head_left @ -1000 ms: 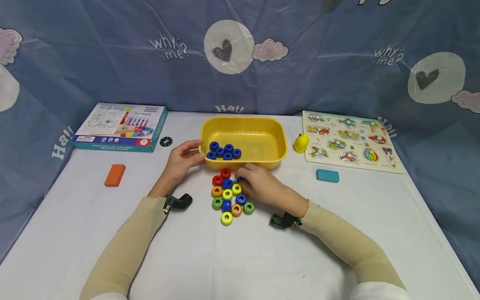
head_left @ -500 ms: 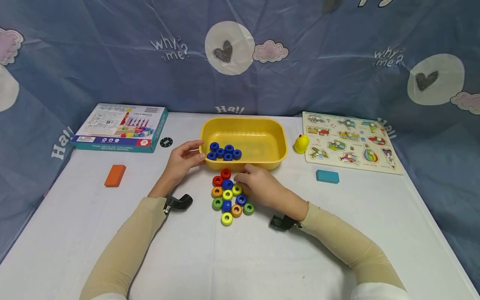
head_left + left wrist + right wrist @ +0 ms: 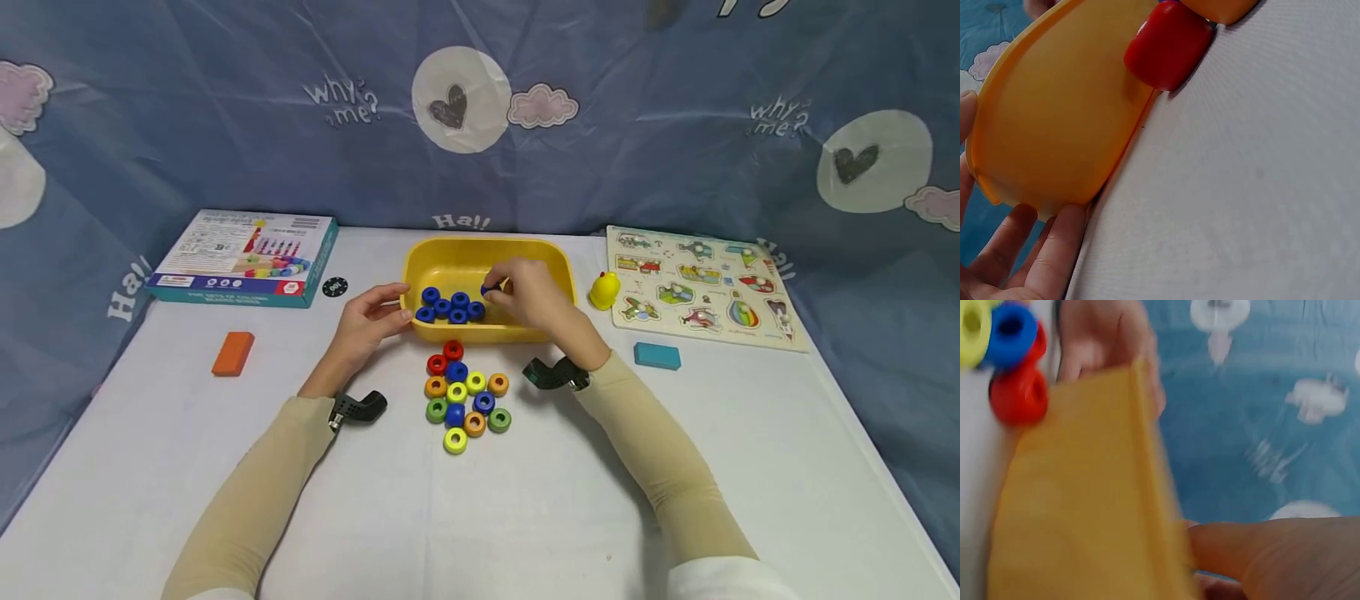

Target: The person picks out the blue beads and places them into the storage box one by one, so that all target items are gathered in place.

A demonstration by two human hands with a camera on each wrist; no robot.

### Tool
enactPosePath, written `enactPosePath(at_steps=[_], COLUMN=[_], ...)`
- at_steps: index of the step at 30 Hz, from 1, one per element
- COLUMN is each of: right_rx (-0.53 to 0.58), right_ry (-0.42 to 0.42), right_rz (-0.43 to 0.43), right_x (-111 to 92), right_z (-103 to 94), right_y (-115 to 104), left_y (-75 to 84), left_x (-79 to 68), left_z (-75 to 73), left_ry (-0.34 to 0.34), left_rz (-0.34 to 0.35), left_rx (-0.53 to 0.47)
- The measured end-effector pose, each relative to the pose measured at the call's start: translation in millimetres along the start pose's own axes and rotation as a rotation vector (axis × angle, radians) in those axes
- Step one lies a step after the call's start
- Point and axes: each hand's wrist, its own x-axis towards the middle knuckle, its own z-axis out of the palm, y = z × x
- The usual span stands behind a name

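Note:
My right hand (image 3: 527, 292) pinches a blue bead (image 3: 491, 289) between thumb and fingers over the yellow plastic basin (image 3: 517, 332). Several blue beads (image 3: 458, 317) lie inside, at the basin's left end. My left hand (image 3: 366, 321) holds that end, fingertips (image 3: 1063, 219) against the outer wall in the left wrist view. In front of the basin lies a cluster of loose beads, among them a red bead (image 3: 452, 350), a blue bead (image 3: 483, 403), a yellow bead (image 3: 455, 441) and a green bead (image 3: 499, 420). In the right wrist view, the basin wall hides the held bead.
A boxed bead set (image 3: 243, 257) and a round black chip (image 3: 335, 287) are at the back left, an orange block (image 3: 233, 354) nearer. On the right are a yellow toy chick (image 3: 604, 291), a picture puzzle board (image 3: 705, 287) and a teal block (image 3: 657, 356).
My right hand has risen from the bead cluster and moved away from me over the basin, carrying the blue bead. An orange bead it covered now shows. The left hand has stayed in place.

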Motion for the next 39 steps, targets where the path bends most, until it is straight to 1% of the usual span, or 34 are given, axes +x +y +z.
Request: enactPosePath(at_steps=[5, 9, 12, 14, 17, 21, 25, 27, 29, 32, 34, 36, 38, 39], right_rx=[0.000, 0.077, 0.137, 0.152, 0.172, 0.180, 0.186, 0.187, 0.194, 0.206, 0.217, 0.224, 0.216, 0.213], right_ry=[-0.168, -0.284, -0.344, -0.369, -0.380, -0.377, -0.364, -0.355, -0.327, -0.241, -0.157, -0.082, -0.048, -0.051], right_rz=[0.127, 0.206, 0.249, 0.267, 0.297, 0.322, 0.324, 0.315, 0.293, 0.229, 0.159, 0.063, -0.049, -0.102], right_x=[6, 8, 10, 11, 12, 12, 12, 11, 10, 5, 0, -7, -16, -21], right_z=[8.6, 10.9, 10.7, 10.8, 11.6, 12.5, 13.1, 12.8, 11.8, 6.6, 0.6, -6.8, -12.0, -13.3], right_y=[20, 27, 29, 29, 29, 29, 29, 29, 30, 28, 22, 11, -1, -7], left_y=[-0.9, -0.1, 1.5, 1.8, 1.8, 1.4, 0.6, 0.0, -1.0, -1.3, -1.4, -0.7, 0.3, 1.1], left_x=[-0.8, -1.0, -0.2, 0.0, -0.5, -0.9, -0.1, 0.0, 0.0, -0.6, -0.7, -0.7, -0.4, -0.3], left_z=[2.6, 1.6, 1.1, 0.9, 0.7, 0.5, -0.3, -0.7, -0.8, -0.2, 0.1, 0.0, -0.4, -0.5], left_ry=[-0.004, 0.002, 0.001, 0.002, 0.006, 0.001, -0.002, -0.002, -0.004, -0.004, -0.004, -0.003, -0.004, -0.004], left_rz=[-0.002, 0.006, 0.008, 0.004, -0.003, -0.003, 0.002, 0.002, -0.002, -0.014, -0.019, -0.019, -0.012, -0.009], left_rx=[0.012, 0.035, 0.039, 0.036, 0.037, 0.044, 0.053, 0.050, 0.043, 0.040, 0.045, 0.056, 0.063, 0.068])
